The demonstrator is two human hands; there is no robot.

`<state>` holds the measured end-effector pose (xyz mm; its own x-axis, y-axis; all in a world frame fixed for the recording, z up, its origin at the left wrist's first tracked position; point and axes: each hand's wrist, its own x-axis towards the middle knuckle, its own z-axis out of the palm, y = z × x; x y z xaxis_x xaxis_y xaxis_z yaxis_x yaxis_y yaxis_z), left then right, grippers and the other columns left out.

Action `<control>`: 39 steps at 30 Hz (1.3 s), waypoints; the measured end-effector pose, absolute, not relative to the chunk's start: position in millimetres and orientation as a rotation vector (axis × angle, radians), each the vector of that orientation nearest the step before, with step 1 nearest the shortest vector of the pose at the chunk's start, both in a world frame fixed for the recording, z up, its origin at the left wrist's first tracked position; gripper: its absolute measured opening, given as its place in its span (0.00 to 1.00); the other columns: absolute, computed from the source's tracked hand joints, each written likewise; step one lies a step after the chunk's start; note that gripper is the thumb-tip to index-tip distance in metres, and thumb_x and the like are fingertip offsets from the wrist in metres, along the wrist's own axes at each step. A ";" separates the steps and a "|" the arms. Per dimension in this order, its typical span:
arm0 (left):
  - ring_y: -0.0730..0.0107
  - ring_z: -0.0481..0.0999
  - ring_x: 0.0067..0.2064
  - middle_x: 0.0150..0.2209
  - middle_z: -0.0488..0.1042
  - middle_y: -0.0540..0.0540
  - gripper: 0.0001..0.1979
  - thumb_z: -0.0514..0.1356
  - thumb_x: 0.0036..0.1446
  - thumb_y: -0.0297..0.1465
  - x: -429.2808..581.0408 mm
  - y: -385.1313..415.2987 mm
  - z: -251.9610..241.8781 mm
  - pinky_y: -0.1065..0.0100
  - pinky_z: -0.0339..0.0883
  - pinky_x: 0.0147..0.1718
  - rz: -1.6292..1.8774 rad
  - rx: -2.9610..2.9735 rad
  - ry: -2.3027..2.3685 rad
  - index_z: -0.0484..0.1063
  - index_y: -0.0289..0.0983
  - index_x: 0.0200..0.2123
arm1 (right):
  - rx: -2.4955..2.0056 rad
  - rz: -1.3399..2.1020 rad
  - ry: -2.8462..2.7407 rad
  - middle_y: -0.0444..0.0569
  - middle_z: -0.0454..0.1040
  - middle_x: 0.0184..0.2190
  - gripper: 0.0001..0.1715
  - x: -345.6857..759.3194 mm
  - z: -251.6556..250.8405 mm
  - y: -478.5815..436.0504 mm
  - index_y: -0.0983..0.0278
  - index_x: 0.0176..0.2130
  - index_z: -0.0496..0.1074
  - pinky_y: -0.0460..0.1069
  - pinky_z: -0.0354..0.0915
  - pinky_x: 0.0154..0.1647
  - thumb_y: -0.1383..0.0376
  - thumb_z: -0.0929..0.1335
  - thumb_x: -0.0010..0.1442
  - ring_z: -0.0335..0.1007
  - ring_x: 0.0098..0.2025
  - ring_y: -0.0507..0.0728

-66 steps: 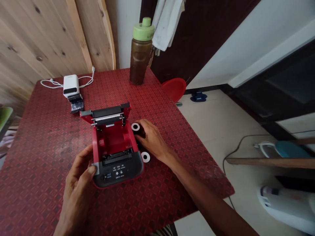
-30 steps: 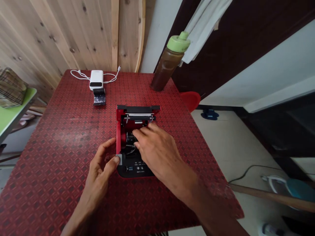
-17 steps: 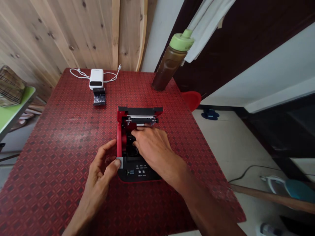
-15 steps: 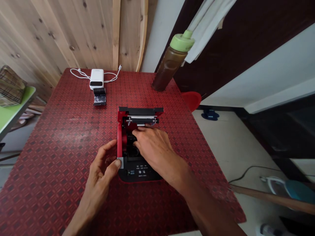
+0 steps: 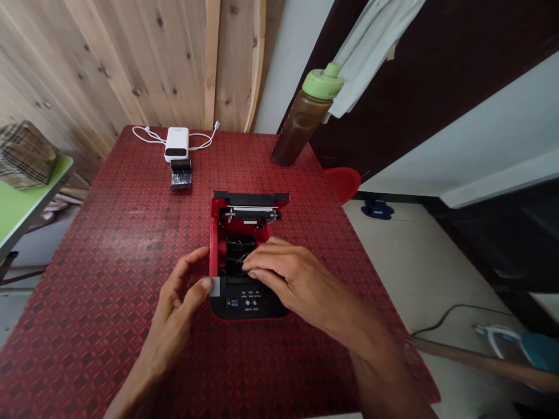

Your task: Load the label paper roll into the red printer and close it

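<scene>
While the hinged lid point(image 5: 251, 199) of a red-and-black label printer point(image 5: 248, 305) stands open toward 12 o'clock, the right hand point(image 5: 292, 279) lies across the open compartment, its fingers point(image 5: 262, 269) resting on a dark ribbon roll point(image 5: 236, 250) and a thin loose strip beside it. Whether those fingers grip the strip or only press on it cannot be told from this view, but they are not clenched. The left hand point(image 5: 174, 302) sits at the printer's 9 o'clock edge, its thumb on a small grey tab point(image 5: 214, 286), the other fingers spread and released. The printer stands near the middle of the red patterned tabletop point(image 5: 87, 262). Toward 11 o'clock lie a white power bank point(image 5: 176, 144) and a black packet point(image 5: 180, 174), and a brown bottle with a green cap point(image 5: 303, 119) stands toward 1 o'clock. The step in hand looks like seating the ribbon in its compartment; the next move calls for settling that loose strip flat before the lid is lowered.
</scene>
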<state>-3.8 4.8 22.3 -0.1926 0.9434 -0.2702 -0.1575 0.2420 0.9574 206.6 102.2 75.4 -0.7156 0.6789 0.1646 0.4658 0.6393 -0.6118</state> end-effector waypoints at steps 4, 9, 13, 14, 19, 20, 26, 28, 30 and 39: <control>0.44 0.75 0.68 0.67 0.77 0.41 0.26 0.66 0.68 0.48 -11.9 20.4 30.7 0.45 0.68 0.66 1.288 0.936 1.471 0.77 0.45 0.64 | -0.854 0.670 -2.372 0.46 0.82 0.37 0.11 206.1 72.2 100.6 0.64 0.38 0.80 0.50 0.74 0.45 0.75 0.71 0.72 0.78 0.40 0.55; 0.50 0.70 0.71 0.70 0.74 0.45 0.25 0.63 0.71 0.48 -15.7 71.6 49.1 0.50 0.63 0.68 1.450 1.243 1.357 0.74 0.49 0.67 | -0.843 0.468 -2.250 0.50 0.80 0.40 0.10 209.1 74.1 77.9 0.66 0.43 0.81 0.51 0.75 0.44 0.75 0.69 0.73 0.76 0.42 0.56; 0.52 0.76 0.62 0.58 0.81 0.44 0.19 0.59 0.74 0.50 -12.0 88.1 56.0 0.52 0.66 0.62 1.472 1.271 1.293 0.80 0.46 0.55 | -0.885 0.284 -2.224 0.53 0.79 0.39 0.11 211.2 70.7 54.2 0.69 0.44 0.82 0.52 0.75 0.43 0.79 0.69 0.71 0.75 0.40 0.57; 0.53 0.77 0.61 0.56 0.81 0.44 0.18 0.59 0.75 0.50 -11.1 85.1 56.4 0.53 0.67 0.61 1.479 1.263 1.315 0.82 0.45 0.51 | -0.890 0.240 -2.221 0.54 0.80 0.40 0.12 212.0 68.5 49.2 0.70 0.45 0.82 0.53 0.75 0.43 0.79 0.69 0.71 0.75 0.40 0.57; 0.52 0.73 0.68 0.62 0.78 0.45 0.08 0.72 0.65 0.40 -3.3 50.8 50.4 0.55 0.67 0.65 1.405 1.151 1.406 0.81 0.44 0.40 | -0.875 0.066 -2.214 0.58 0.83 0.42 0.12 215.8 54.3 31.8 0.72 0.48 0.82 0.53 0.77 0.46 0.81 0.70 0.69 0.77 0.43 0.59; 0.52 0.73 0.69 0.65 0.76 0.45 0.09 0.72 0.64 0.39 -0.5 44.6 48.0 0.54 0.67 0.65 1.398 1.100 1.400 0.81 0.45 0.44 | -0.881 0.025 -2.210 0.59 0.83 0.43 0.13 215.8 51.8 30.1 0.71 0.49 0.82 0.54 0.77 0.49 0.80 0.70 0.69 0.78 0.46 0.60; 0.48 0.68 0.74 0.73 0.70 0.45 0.28 0.68 0.66 0.37 15.9 28.4 35.2 0.49 0.63 0.71 1.334 0.774 1.287 0.72 0.48 0.67 | -0.948 0.031 -2.173 0.60 0.84 0.56 0.12 212.2 46.2 29.1 0.66 0.49 0.80 0.60 0.73 0.63 0.78 0.71 0.69 0.79 0.62 0.65; 0.48 0.66 0.75 0.74 0.69 0.45 0.28 0.69 0.65 0.37 17.6 27.3 33.9 0.49 0.61 0.73 1.328 0.730 1.284 0.72 0.47 0.67 | -0.939 0.095 -2.170 0.55 0.86 0.53 0.11 211.5 46.0 29.9 0.65 0.50 0.79 0.59 0.71 0.65 0.76 0.71 0.71 0.82 0.60 0.62; 0.48 0.66 0.76 0.74 0.69 0.46 0.29 0.69 0.65 0.37 17.3 26.6 33.6 0.50 0.61 0.73 1.330 0.722 1.278 0.72 0.47 0.67 | -0.939 0.123 -2.154 0.51 0.88 0.49 0.10 211.1 45.9 30.2 0.65 0.52 0.78 0.58 0.71 0.64 0.74 0.70 0.72 0.83 0.58 0.60; 0.49 0.71 0.73 0.73 0.72 0.47 0.28 0.70 0.64 0.36 14.8 27.1 34.4 0.54 0.70 0.68 1.320 0.699 1.284 0.75 0.49 0.66 | -1.057 0.224 -2.094 0.58 0.85 0.52 0.20 208.2 47.7 32.2 0.67 0.61 0.71 0.57 0.76 0.58 0.70 0.70 0.72 0.83 0.53 0.61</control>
<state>14.8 27.1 34.4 -0.2137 0.9387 -0.2706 -0.2963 0.2017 0.9336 208.2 32.2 47.7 -0.3633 0.7479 0.5556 0.6137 0.6408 -0.4612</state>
